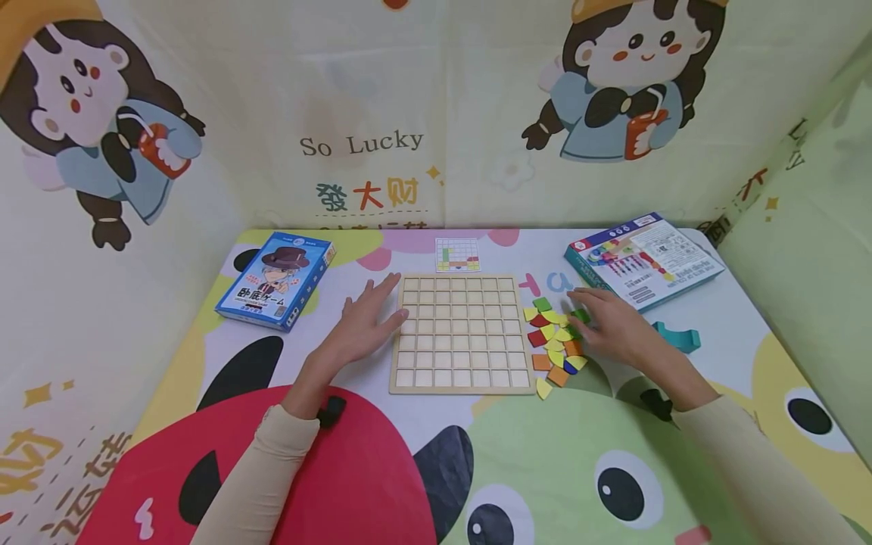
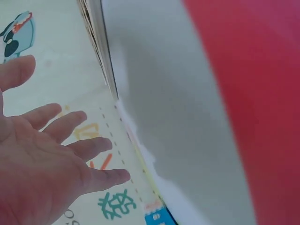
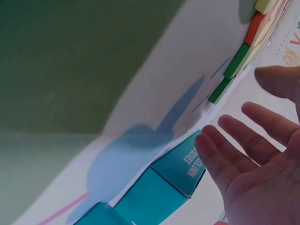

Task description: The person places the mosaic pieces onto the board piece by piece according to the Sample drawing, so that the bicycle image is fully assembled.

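Note:
A wooden grid board (image 1: pixel 463 391) with bare square cells lies on the table. My left hand (image 1: pixel 361 325) is at its left edge, thumb over the frame, fingers spread; the left wrist view shows that hand (image 2: pixel 47 168) with nothing in its palm. To the right of the board is a loose cluster of small tiles: green (image 1: pixel 541 304), red (image 1: pixel 537 338), orange (image 1: pixel 559 376) and yellow quarter-round ones (image 1: pixel 543 388). Beside the cluster my right hand (image 1: pixel 616 325) hovers with loosely extended fingers near green tiles (image 3: pixel 236 61). Its palm (image 3: pixel 267 187) holds nothing.
A card with a coloured grid pattern (image 1: pixel 458 255) lies behind the board. A blue game box (image 1: pixel 275 280) is at the back left, another box (image 1: pixel 643 261) at the back right. A teal curved piece (image 1: pixel 677 337) lies right of my right hand.

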A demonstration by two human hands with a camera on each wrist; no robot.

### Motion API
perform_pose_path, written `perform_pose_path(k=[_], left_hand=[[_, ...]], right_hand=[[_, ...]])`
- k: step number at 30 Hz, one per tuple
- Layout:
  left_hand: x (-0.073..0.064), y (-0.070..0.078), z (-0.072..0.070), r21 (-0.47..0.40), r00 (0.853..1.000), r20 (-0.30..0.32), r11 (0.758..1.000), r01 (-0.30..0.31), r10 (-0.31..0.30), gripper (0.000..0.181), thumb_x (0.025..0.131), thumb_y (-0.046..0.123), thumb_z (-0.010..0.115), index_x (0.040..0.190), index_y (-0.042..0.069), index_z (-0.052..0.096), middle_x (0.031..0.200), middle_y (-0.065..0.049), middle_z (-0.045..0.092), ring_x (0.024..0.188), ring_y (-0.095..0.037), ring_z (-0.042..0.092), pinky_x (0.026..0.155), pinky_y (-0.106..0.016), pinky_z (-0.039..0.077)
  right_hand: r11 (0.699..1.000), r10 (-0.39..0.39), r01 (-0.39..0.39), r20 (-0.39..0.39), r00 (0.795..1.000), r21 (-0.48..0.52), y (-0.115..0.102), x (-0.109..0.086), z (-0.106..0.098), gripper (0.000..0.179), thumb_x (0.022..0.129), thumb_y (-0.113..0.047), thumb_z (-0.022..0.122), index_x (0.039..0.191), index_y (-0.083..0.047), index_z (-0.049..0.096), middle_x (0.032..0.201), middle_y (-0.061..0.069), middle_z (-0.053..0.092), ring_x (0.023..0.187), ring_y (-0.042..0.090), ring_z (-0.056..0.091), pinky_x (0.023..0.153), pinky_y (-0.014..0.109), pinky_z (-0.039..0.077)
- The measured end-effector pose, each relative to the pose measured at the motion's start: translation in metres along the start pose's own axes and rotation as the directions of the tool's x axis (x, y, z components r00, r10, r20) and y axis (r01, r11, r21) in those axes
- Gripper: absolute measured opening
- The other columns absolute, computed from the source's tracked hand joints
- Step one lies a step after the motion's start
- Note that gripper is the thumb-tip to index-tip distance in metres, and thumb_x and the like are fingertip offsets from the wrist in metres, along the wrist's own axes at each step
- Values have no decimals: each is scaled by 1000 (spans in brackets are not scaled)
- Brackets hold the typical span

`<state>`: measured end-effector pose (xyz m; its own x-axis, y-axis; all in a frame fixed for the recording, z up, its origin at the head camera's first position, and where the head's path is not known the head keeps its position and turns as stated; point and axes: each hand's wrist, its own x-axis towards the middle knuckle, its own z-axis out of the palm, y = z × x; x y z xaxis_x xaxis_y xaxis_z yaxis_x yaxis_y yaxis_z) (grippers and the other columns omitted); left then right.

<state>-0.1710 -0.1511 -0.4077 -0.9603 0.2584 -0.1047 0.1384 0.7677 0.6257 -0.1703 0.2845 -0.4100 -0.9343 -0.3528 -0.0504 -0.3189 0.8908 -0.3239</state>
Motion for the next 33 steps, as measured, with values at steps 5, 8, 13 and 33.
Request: perform_pose_path(k=[5, 8, 13, 33], left_hand=[[4, 2, 0, -46, 1000, 24, 999, -6, 7, 73, 107, 40, 55, 170, 20, 24, 178, -8, 24, 168, -40, 6, 131, -72, 2], [6, -2, -1, -44, 999, 38, 999, 2, -1, 71, 107, 39, 54, 170, 19, 27, 178, -9, 25, 168, -42, 6, 130, -74, 2], [10, -12, -3, 0, 997, 79, 1000, 2, -3, 69, 107, 35, 55, 168, 16, 31, 177, -12, 26, 166, -47, 6, 125, -81, 1], [9, -24, -5, 85, 976, 208, 994, -76, 57, 74, 102, 28, 63, 168, 14, 31, 180, -10, 18, 166, -48, -6, 120, -85, -10]], right_hand=[[1000, -4, 4, -4, 1000, -18, 1, 0, 0, 49, 103, -16, 66, 148, 2, 57, 147, 28, 59, 137, 49, 52, 112, 66, 49], [1000, 3, -3, -1, 1000, -9, 2, -1, 0, 47, 102, -13, 67, 146, 3, 59, 139, 28, 61, 128, 46, 57, 107, 63, 54], [1000, 11, -11, 2, 1000, 19, 5, -1, 0, 42, 101, -8, 67, 141, 5, 62, 129, 28, 62, 115, 42, 59, 100, 59, 58], [996, 45, -47, 29, 999, 70, 11, -4, 0, 40, 101, -5, 67, 140, 5, 64, 127, 28, 59, 104, 36, 58, 89, 49, 60]])
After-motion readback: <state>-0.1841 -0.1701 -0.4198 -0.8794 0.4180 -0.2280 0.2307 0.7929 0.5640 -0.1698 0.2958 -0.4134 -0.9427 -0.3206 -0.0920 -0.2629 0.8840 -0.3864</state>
